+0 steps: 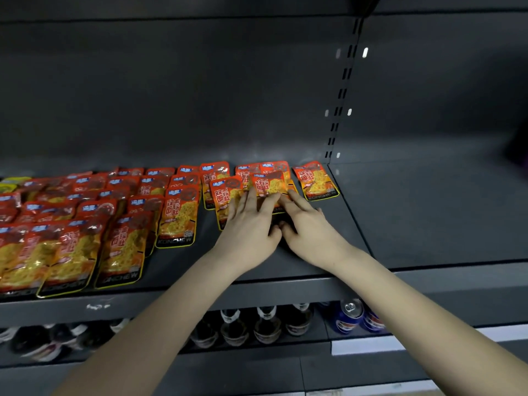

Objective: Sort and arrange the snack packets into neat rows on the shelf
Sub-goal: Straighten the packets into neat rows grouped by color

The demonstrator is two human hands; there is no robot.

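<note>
Both hands are lying flat, fingers spread, on one red-and-yellow snack packet (268, 185) on the dark shelf (371, 218). The left hand (250, 224) is pressing its near-left corner and the right hand (308, 224) its near-right edge; neither is gripping it. Just left of this packet, overlapping rows of packets (85, 224) are lying; a lone packet (315, 180) is sitting just right.

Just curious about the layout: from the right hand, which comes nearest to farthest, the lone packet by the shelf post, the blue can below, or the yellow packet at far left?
1. Lone packet, just behind the right hand.
2. Blue can, lower shelf.
3. Yellow packet, far left.
</note>
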